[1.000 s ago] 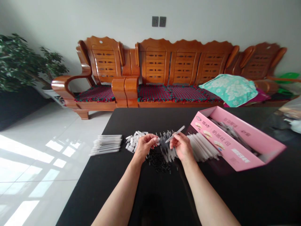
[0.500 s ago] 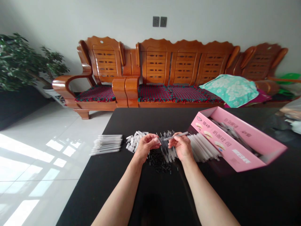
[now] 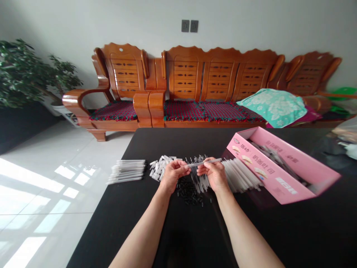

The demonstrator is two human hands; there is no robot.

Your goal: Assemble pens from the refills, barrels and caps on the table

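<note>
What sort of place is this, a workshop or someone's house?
Probably a living room in a home: there's a carved reddish-brown wooden sofa with red woven seat cushions, a leafy green potted plant, and a glossy white tiled floor.

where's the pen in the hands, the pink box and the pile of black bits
pen (image 3: pixel 219 159), head view, barrel end past the right hand (image 3: pixel 212 175)
pink box (image 3: pixel 267 167), head view, long front wall
pile of black bits (image 3: pixel 188 191), head view, middle of the pile
</note>
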